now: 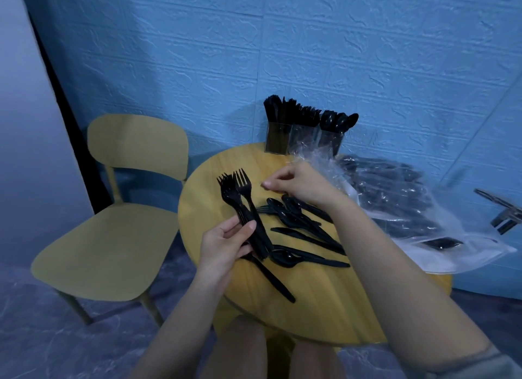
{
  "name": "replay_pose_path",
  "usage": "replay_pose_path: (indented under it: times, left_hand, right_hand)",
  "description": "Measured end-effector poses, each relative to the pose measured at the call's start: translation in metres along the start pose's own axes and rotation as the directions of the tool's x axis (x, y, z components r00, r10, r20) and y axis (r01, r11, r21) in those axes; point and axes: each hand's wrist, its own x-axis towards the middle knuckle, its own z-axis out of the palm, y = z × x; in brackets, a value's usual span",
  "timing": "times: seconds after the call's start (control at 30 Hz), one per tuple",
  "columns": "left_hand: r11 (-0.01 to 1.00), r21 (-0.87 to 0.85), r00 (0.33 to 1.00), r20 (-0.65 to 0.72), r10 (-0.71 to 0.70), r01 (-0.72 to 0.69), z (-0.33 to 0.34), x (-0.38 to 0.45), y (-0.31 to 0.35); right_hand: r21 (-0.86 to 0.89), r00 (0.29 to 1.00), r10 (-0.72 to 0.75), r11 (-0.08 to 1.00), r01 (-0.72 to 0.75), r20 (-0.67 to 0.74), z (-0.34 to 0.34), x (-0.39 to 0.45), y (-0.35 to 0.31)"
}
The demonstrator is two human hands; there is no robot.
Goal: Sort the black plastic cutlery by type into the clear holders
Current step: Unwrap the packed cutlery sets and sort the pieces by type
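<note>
My left hand [223, 244] grips a bundle of black forks [240, 197] by the handles, tines pointing up and away. My right hand [296, 183] hovers over the round wooden table [203, 209] with fingers loosely curled and nothing in them. Below that hand lies a loose pile of black spoons and knives [299, 226]. A single black knife [271, 277] lies nearer to me. At the table's far edge stand three clear holders [303, 139], holding knives on the left, forks in the middle and spoons on the right.
A clear plastic bag [395, 203] with more black cutlery lies over the table's right side. A yellow chair [118, 226] stands to the left. The blue textured wall [282, 53] is right behind the holders. My knees show below the table.
</note>
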Motion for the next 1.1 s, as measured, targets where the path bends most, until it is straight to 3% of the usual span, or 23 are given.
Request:
replay_pose_path:
  times: [0.17,0.3,0.4,0.5,0.6,0.67,0.73,0.8,1.1]
  left_hand:
    - [0.999,-0.030,0.999,-0.006,-0.038,0.038,-0.007,0.007,0.004]
    - [0.998,-0.030,0.999,-0.022,-0.049,0.048,-0.014,0.010,0.005]
    - [0.999,-0.028,0.999,-0.011,-0.045,0.045,-0.017,0.010,0.005]
    - [0.999,-0.021,0.999,-0.003,-0.044,0.044,-0.019,0.010,0.006]
    - [0.999,-0.001,0.999,-0.012,-0.039,0.039,-0.019,0.011,0.006]
    - [0.999,0.022,1.000,-0.010,-0.028,0.029,-0.017,0.013,0.007]
    - [0.998,0.057,1.000,0.007,0.000,-0.001,-0.012,0.016,0.012]
    - [0.995,0.096,0.999,0.015,0.037,-0.039,-0.001,0.020,0.019]
    - [0.904,0.336,0.964,0.125,0.234,-0.264,0.042,0.027,0.036]
  right_hand:
    - [-0.351,1.000,0.015,0.936,-0.022,-0.022,0.012,0.033,0.015]
    - [-0.693,0.991,0.026,0.717,0.075,0.135,0.036,0.042,0.025]
    - [-0.787,0.981,-0.032,0.592,0.173,0.191,0.041,0.043,0.027]
    - [-0.675,0.994,-0.028,0.732,0.090,0.102,0.035,0.047,0.033]
    - [-0.358,0.999,0.036,0.933,-0.047,-0.037,0.008,0.045,0.030]
    - [-0.160,0.982,0.016,0.986,-0.047,-0.187,-0.015,0.036,0.020]
    - [-0.025,0.947,0.007,1.000,-0.016,-0.323,-0.033,0.024,0.005]
    - [0.084,0.930,0.002,0.996,0.031,-0.368,-0.040,0.014,-0.011]
    - [0.278,0.965,0.060,0.961,0.014,-0.254,-0.015,0.004,-0.043]
